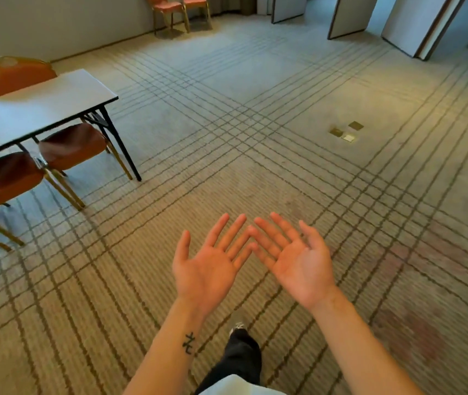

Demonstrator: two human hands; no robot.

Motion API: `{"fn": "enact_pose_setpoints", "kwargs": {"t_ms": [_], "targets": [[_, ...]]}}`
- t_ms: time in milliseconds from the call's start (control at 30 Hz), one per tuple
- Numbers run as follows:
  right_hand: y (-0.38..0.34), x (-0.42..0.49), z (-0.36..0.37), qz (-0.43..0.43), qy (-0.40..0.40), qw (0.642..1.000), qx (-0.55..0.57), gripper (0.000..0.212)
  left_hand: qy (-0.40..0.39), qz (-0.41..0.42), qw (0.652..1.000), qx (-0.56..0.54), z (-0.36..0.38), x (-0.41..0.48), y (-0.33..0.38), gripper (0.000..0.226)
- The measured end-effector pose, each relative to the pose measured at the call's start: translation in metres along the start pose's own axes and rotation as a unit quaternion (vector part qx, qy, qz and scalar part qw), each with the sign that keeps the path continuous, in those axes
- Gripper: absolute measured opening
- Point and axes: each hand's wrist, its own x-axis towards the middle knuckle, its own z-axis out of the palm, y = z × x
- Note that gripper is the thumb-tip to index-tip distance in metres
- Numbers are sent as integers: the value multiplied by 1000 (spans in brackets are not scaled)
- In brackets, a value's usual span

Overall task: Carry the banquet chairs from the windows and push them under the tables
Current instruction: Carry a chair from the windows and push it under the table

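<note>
Beige grid-lined carpet floor (284, 109) lying all round, long white folding desk (36, 109) at ten o'clock, orange padded banquet chairs (73, 146) sitting under it, two matching chairs (170, 7) standing at twelve o'clock, left hand (207, 269) and right hand (298, 263) hovering palms-up at six o'clock, fingers (218, 228) spreading straight, gripping nothing

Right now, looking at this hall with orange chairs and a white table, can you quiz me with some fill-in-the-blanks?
1. The left hand and right hand are open, palms up, holding ____.
2. The orange padded chair by the corner leg sits partly ____ the white-topped folding table.
3. Against the far wall stand ____ more orange gold-legged chairs.
Missing words: nothing; under; two.
</note>
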Motion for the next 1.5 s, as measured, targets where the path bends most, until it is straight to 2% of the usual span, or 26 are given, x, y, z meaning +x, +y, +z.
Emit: {"fn": "enact_pose_setpoints", "kwargs": {"t_ms": [233,433,633,867,1000,1167,1500], "targets": [[-79,142,61,-22,13,1000,1,53,-21,-34,999,2,61,168,84,77],[-141,256,88,-15,20,1000,17,54,-37,-38,999,-8,97,286,122,76],[-212,407,95,7,4,1000,-5,56,-6,-18,1000,2,125,435,141,76],[-315,558,145,38,-31,998,-43,54,33,28,999,2,190,582,182,75],[-346,623,178,47,-31,997,-59,54,44,71,996,-16,209,642,207,74],[-372,731,207,67,-31,995,-65,54,62,79,995,-5,210,747,252,73],[-421,962,312,53,-11,995,-83,54,46,50,997,-34,220,975,386,73]]}}
